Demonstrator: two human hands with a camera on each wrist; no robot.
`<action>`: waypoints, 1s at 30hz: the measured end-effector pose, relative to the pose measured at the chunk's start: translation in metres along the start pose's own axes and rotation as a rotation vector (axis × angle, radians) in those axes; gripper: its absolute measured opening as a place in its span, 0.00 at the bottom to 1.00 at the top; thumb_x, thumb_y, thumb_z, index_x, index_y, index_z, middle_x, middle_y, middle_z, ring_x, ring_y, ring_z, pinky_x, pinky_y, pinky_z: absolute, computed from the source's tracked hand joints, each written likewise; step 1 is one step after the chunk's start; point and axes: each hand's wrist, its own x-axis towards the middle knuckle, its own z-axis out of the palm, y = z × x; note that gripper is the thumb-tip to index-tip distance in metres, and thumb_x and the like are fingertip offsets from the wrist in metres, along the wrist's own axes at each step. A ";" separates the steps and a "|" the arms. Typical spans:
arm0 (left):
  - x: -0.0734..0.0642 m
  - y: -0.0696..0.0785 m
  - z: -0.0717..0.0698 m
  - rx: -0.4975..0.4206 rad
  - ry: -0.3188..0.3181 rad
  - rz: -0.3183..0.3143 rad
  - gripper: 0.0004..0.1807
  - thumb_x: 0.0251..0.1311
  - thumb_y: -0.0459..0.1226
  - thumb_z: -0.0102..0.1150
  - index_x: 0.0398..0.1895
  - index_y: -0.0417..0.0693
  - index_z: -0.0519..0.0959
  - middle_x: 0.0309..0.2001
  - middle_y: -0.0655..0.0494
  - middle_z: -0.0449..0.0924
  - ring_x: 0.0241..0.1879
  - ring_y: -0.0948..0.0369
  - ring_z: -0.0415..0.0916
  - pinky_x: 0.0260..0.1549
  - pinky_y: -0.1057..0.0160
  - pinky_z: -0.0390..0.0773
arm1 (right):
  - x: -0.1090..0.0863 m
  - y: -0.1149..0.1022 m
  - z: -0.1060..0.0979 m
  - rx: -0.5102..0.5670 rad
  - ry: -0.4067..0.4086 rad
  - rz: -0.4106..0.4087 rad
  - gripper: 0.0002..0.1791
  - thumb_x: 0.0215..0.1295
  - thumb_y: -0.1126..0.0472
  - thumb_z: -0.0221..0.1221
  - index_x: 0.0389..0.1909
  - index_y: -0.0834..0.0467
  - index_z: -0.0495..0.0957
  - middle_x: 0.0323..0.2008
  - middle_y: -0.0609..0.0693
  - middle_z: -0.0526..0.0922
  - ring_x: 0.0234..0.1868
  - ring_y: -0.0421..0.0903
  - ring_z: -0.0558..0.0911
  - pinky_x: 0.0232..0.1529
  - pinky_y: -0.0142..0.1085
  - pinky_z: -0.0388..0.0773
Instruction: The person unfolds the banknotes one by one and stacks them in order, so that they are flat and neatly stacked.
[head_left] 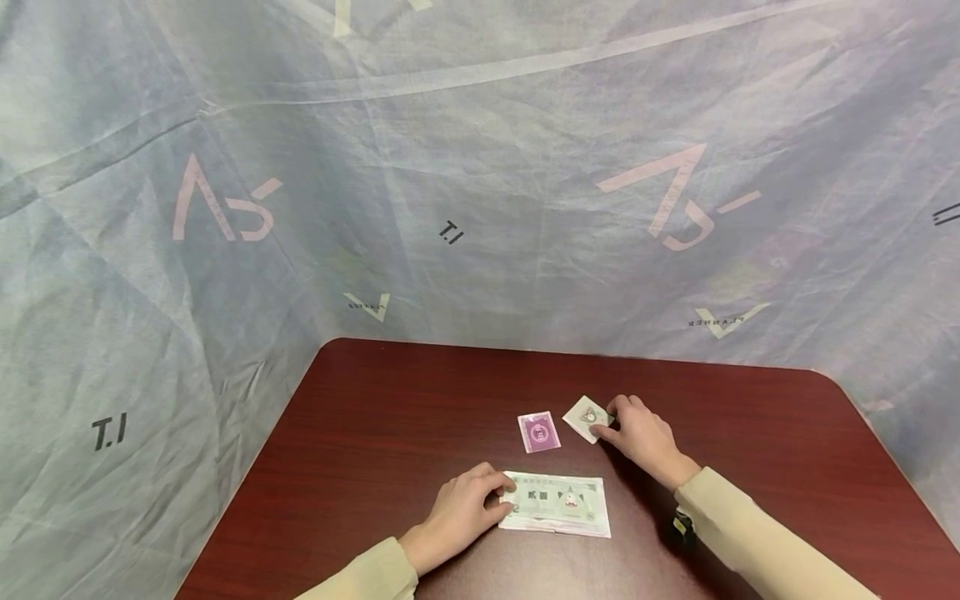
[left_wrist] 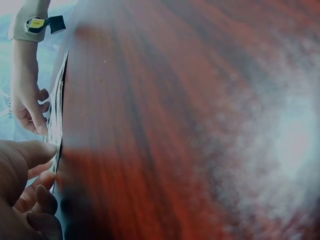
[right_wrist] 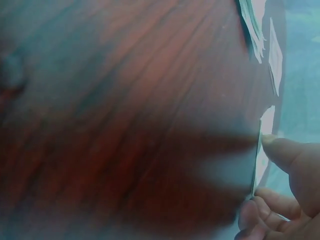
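A stack of pale green banknotes [head_left: 555, 505] lies flat near the front of the table. My left hand [head_left: 468, 504] pinches its left end, with the thumb [left_wrist: 37, 152] at the near side. Farther back, my right hand [head_left: 647, 435] pinches a small square pale paper [head_left: 582, 419], printed with a dark emblem, by its right edge. In the right wrist view that square paper [right_wrist: 263, 150] sits between thumb and fingers. A purple square paper [head_left: 539, 432] with a white round print lies left of it, untouched.
The dark red wooden table [head_left: 420, 400] has rounded far corners. Grey printed cloth [head_left: 487, 167] hangs behind it and along both sides. A dark band with a yellow label [head_left: 682, 527] is on the right wrist.
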 end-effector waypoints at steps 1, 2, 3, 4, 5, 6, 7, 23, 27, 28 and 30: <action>0.000 0.000 0.000 -0.002 0.000 0.001 0.09 0.58 0.39 0.74 0.42 0.56 0.88 0.34 0.66 0.79 0.31 0.73 0.73 0.27 0.70 0.72 | 0.001 0.000 0.000 0.002 -0.001 0.002 0.23 0.59 0.49 0.75 0.41 0.62 0.78 0.34 0.54 0.77 0.29 0.52 0.79 0.27 0.51 0.76; 0.000 0.000 0.000 -0.002 0.001 0.001 0.09 0.58 0.39 0.74 0.42 0.56 0.88 0.34 0.66 0.79 0.31 0.73 0.73 0.27 0.70 0.72 | 0.001 0.000 -0.001 0.006 -0.006 0.005 0.23 0.59 0.49 0.75 0.41 0.62 0.78 0.34 0.54 0.76 0.29 0.52 0.79 0.27 0.52 0.76; 0.000 0.000 -0.001 -0.002 0.002 0.003 0.09 0.58 0.39 0.74 0.42 0.56 0.88 0.34 0.66 0.79 0.31 0.73 0.73 0.27 0.70 0.72 | 0.002 -0.001 -0.001 0.008 -0.011 0.007 0.23 0.59 0.49 0.75 0.42 0.62 0.78 0.34 0.54 0.76 0.29 0.52 0.79 0.27 0.52 0.76; 0.001 0.000 0.000 -0.001 0.003 0.003 0.09 0.58 0.39 0.74 0.42 0.56 0.88 0.34 0.66 0.79 0.31 0.73 0.73 0.27 0.70 0.72 | 0.002 -0.001 -0.002 0.011 -0.015 0.012 0.24 0.59 0.49 0.75 0.42 0.62 0.77 0.34 0.54 0.76 0.29 0.52 0.79 0.27 0.52 0.76; 0.001 -0.001 0.000 0.001 0.003 0.003 0.09 0.58 0.39 0.74 0.42 0.56 0.88 0.34 0.67 0.79 0.31 0.73 0.73 0.27 0.70 0.72 | 0.003 -0.001 -0.002 0.013 -0.017 0.015 0.24 0.59 0.49 0.75 0.42 0.62 0.77 0.34 0.54 0.75 0.29 0.52 0.79 0.27 0.52 0.76; 0.001 0.000 0.000 0.002 0.005 0.005 0.09 0.58 0.39 0.74 0.42 0.56 0.88 0.34 0.67 0.79 0.31 0.74 0.73 0.27 0.70 0.72 | 0.003 -0.001 -0.002 0.016 -0.019 0.021 0.24 0.59 0.49 0.75 0.42 0.62 0.76 0.34 0.54 0.75 0.29 0.53 0.79 0.27 0.52 0.76; 0.002 0.000 0.000 0.001 0.006 0.006 0.09 0.58 0.39 0.74 0.42 0.56 0.88 0.34 0.67 0.79 0.31 0.74 0.73 0.27 0.70 0.72 | 0.004 -0.001 -0.002 0.021 -0.024 0.028 0.25 0.59 0.49 0.75 0.43 0.62 0.75 0.34 0.54 0.75 0.29 0.53 0.79 0.27 0.52 0.77; -0.003 -0.002 0.003 0.019 0.010 0.022 0.10 0.56 0.39 0.74 0.42 0.56 0.88 0.32 0.67 0.76 0.30 0.74 0.72 0.25 0.71 0.70 | 0.005 -0.003 -0.002 0.151 -0.044 0.002 0.09 0.62 0.64 0.68 0.39 0.55 0.77 0.31 0.47 0.84 0.31 0.47 0.82 0.29 0.46 0.75; -0.003 -0.002 0.003 0.017 0.015 0.022 0.10 0.56 0.39 0.74 0.42 0.56 0.88 0.32 0.68 0.76 0.30 0.74 0.72 0.25 0.71 0.70 | 0.003 -0.001 -0.005 0.190 -0.040 0.008 0.07 0.63 0.65 0.68 0.39 0.56 0.79 0.31 0.48 0.85 0.33 0.49 0.84 0.32 0.47 0.77; -0.002 -0.002 0.003 0.016 0.019 0.022 0.10 0.56 0.39 0.74 0.42 0.56 0.88 0.32 0.68 0.76 0.30 0.74 0.72 0.26 0.71 0.71 | 0.003 0.000 -0.007 0.198 -0.027 0.006 0.07 0.63 0.66 0.68 0.39 0.56 0.80 0.31 0.48 0.86 0.34 0.49 0.84 0.33 0.47 0.77; -0.001 -0.001 0.002 0.012 0.031 0.027 0.10 0.56 0.38 0.74 0.41 0.56 0.87 0.32 0.68 0.76 0.30 0.74 0.72 0.26 0.70 0.71 | 0.002 0.000 -0.010 0.221 -0.001 -0.006 0.07 0.63 0.67 0.68 0.39 0.56 0.80 0.32 0.47 0.85 0.34 0.48 0.83 0.35 0.46 0.77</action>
